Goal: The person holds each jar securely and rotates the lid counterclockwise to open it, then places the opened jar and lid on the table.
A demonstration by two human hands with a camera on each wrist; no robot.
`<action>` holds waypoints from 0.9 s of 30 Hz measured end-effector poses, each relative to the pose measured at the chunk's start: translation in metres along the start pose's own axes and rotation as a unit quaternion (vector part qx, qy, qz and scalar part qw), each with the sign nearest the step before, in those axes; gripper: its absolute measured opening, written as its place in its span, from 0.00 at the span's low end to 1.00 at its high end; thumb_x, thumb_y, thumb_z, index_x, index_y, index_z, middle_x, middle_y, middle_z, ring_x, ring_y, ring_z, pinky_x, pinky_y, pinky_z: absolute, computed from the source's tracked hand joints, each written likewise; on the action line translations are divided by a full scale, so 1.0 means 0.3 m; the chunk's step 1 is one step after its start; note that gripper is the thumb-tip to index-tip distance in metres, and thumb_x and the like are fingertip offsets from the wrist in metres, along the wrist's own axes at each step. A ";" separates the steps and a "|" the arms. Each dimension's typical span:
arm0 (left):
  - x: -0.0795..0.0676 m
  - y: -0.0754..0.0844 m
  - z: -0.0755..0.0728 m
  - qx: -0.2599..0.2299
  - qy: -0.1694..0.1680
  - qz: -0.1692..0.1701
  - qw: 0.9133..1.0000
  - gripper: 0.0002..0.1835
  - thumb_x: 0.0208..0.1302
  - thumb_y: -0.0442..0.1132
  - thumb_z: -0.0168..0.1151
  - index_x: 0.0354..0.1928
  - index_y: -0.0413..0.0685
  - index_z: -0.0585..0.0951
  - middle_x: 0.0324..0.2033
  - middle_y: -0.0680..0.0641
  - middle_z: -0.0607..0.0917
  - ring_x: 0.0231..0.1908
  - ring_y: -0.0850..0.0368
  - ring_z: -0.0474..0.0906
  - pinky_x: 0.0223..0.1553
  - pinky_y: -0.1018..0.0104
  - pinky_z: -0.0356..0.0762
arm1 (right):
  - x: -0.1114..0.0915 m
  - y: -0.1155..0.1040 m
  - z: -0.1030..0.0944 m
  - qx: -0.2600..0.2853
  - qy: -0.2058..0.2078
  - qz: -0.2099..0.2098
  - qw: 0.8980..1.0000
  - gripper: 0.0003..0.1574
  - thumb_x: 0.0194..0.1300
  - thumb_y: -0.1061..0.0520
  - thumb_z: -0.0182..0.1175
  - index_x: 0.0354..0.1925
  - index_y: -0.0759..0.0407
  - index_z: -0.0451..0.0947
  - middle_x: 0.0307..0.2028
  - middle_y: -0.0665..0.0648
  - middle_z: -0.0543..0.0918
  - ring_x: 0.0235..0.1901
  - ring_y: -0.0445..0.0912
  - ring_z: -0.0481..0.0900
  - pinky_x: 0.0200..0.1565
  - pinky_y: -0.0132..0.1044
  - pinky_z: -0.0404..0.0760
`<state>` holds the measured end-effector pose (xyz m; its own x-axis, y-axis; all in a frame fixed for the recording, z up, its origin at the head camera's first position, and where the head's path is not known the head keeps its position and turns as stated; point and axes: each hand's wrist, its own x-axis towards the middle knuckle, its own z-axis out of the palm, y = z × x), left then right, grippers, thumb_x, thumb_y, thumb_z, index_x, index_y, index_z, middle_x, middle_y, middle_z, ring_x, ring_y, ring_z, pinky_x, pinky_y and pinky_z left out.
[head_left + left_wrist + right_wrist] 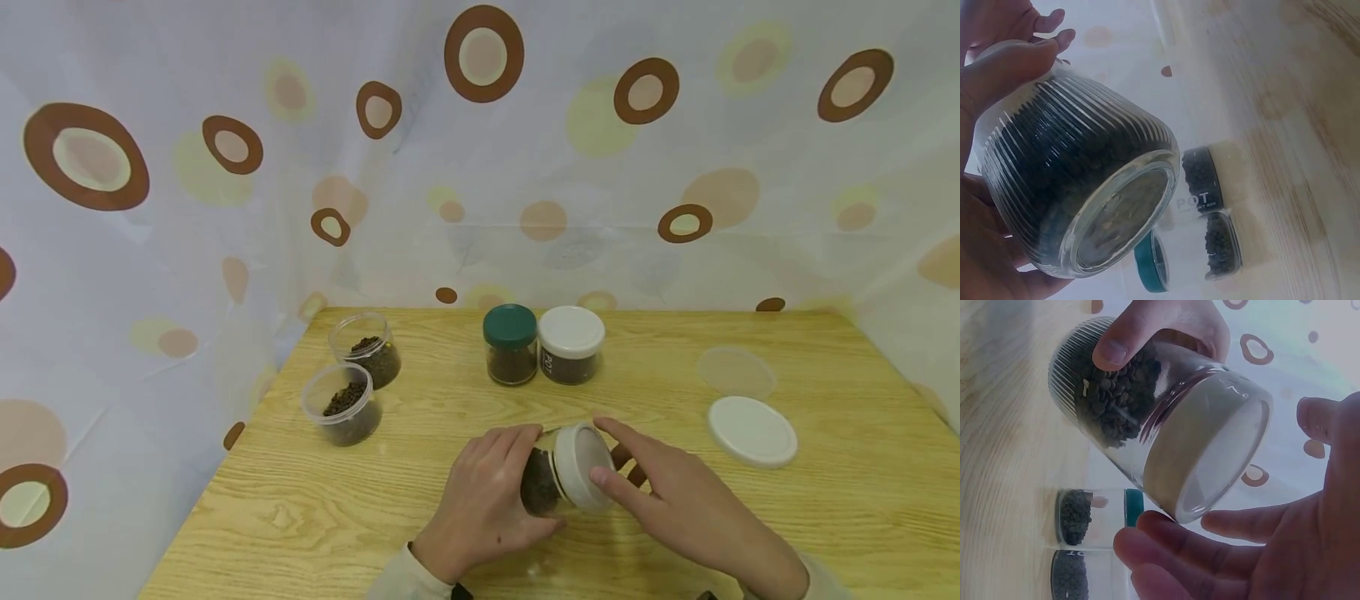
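My left hand (487,492) grips a ribbed glass jar (1066,169) part-filled with dark pellets, thumb and fingers around its body. The jar is tilted on its side, its white lid (581,467) facing right and its base toward the left wrist camera. My right hand (675,500) is at the lid, fingers spread and loosely bent. In the right wrist view its fingertips (1154,522) come right at the lid's lower rim, while the thumb (1316,419) stands apart from the lid. Dark pellets (1119,400) have slid along the jar's lower side.
Behind stand a green-lidded jar (511,346) and a white-lidded jar (572,346) marked POT. Two uncovered clear tubs (351,429) (378,367) with pellets are at the left. At the right lie a white lid (752,431) and a translucent disc (737,371). A patterned curtain (525,150) borders the table.
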<state>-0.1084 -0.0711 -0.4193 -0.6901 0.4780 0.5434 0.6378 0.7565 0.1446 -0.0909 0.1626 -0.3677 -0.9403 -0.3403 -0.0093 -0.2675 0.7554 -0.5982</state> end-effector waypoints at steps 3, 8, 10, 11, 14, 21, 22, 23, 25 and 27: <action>0.002 0.001 0.000 0.008 0.000 0.001 1.000 0.50 0.34 0.66 0.79 0.61 0.51 0.75 0.53 0.52 0.84 0.51 0.58 0.82 0.49 0.59 0.82 | 0.004 -0.008 0.003 -0.003 -0.013 0.013 1.000 0.38 0.73 0.35 0.50 0.72 0.51 0.63 0.39 0.44 0.83 0.30 0.31 0.77 0.30 0.29 0.74; 0.003 0.003 0.002 0.019 0.005 0.006 1.000 0.49 0.35 0.67 0.78 0.61 0.52 0.75 0.52 0.52 0.85 0.50 0.58 0.82 0.47 0.60 0.83 | 0.007 -0.020 0.011 -0.016 -0.021 0.036 0.999 0.42 0.71 0.33 0.51 0.72 0.54 0.63 0.34 0.45 0.80 0.22 0.33 0.71 0.25 0.29 0.69; 0.002 0.004 0.003 0.022 0.007 0.007 1.000 0.48 0.35 0.67 0.78 0.60 0.52 0.75 0.52 0.52 0.85 0.50 0.58 0.82 0.47 0.61 0.83 | 0.008 -0.024 0.015 -0.023 -0.017 0.039 0.999 0.43 0.70 0.31 0.52 0.72 0.54 0.63 0.33 0.44 0.80 0.22 0.33 0.70 0.24 0.29 0.68; 0.002 0.004 0.004 0.023 0.008 0.007 1.000 0.48 0.35 0.67 0.78 0.60 0.52 0.75 0.52 0.53 0.85 0.50 0.58 0.82 0.47 0.61 0.83 | 0.009 -0.025 0.016 -0.025 -0.016 0.040 0.999 0.44 0.69 0.31 0.52 0.72 0.54 0.63 0.33 0.44 0.80 0.22 0.32 0.70 0.25 0.29 0.69; 0.001 0.003 0.003 0.024 0.009 0.006 1.000 0.49 0.35 0.67 0.78 0.60 0.52 0.75 0.52 0.53 0.85 0.50 0.58 0.82 0.47 0.61 0.83 | 0.009 -0.025 0.018 -0.021 -0.009 0.029 0.999 0.47 0.66 0.29 0.56 0.72 0.54 0.63 0.34 0.45 0.80 0.24 0.32 0.71 0.26 0.28 0.70; -0.001 0.002 -0.005 -0.002 0.009 0.000 1.000 0.49 0.34 0.65 0.80 0.61 0.50 0.76 0.52 0.52 0.85 0.50 0.57 0.82 0.48 0.60 0.83 | 0.004 -0.003 0.023 -0.049 0.051 -0.136 0.988 0.49 0.57 0.48 0.70 0.73 0.45 0.60 0.52 0.51 0.78 0.39 0.33 0.77 0.33 0.27 0.76; -0.001 0.002 -0.006 -0.006 0.009 -0.001 1.000 0.49 0.34 0.65 0.80 0.61 0.50 0.76 0.52 0.52 0.85 0.50 0.57 0.82 0.48 0.59 0.83 | 0.004 -0.001 0.025 -0.054 0.060 -0.154 0.985 0.52 0.55 0.51 0.71 0.74 0.43 0.60 0.54 0.52 0.77 0.41 0.35 0.78 0.34 0.28 0.78; -0.001 0.002 -0.007 -0.009 0.009 -0.002 1.000 0.49 0.33 0.64 0.80 0.61 0.50 0.76 0.52 0.52 0.84 0.50 0.57 0.82 0.48 0.59 0.83 | 0.005 0.000 0.025 -0.060 0.067 -0.169 0.981 0.54 0.53 0.53 0.72 0.74 0.41 0.59 0.55 0.52 0.76 0.43 0.37 0.79 0.36 0.29 0.79; 0.000 0.003 -0.008 -0.014 0.009 -0.004 1.000 0.50 0.33 0.64 0.80 0.60 0.49 0.76 0.52 0.52 0.84 0.50 0.57 0.82 0.48 0.59 0.83 | 0.004 0.003 0.024 -0.071 0.077 -0.188 0.976 0.57 0.50 0.55 0.72 0.74 0.40 0.58 0.56 0.52 0.76 0.45 0.40 0.79 0.38 0.31 0.80; 0.002 0.004 -0.010 -0.013 0.011 -0.004 1.000 0.50 0.33 0.64 0.81 0.60 0.49 0.76 0.52 0.52 0.84 0.50 0.57 0.82 0.48 0.59 0.83 | 0.004 0.005 0.021 -0.079 0.081 -0.195 0.974 0.58 0.50 0.55 0.72 0.75 0.40 0.57 0.57 0.53 0.76 0.45 0.40 0.80 0.38 0.31 0.80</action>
<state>-0.1071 -0.0711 -0.4163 -0.6877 0.4627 0.5595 0.6415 0.7481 0.1698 -0.0911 0.1597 -0.3736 -0.7784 -0.5352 0.3282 -0.6278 0.6681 -0.3994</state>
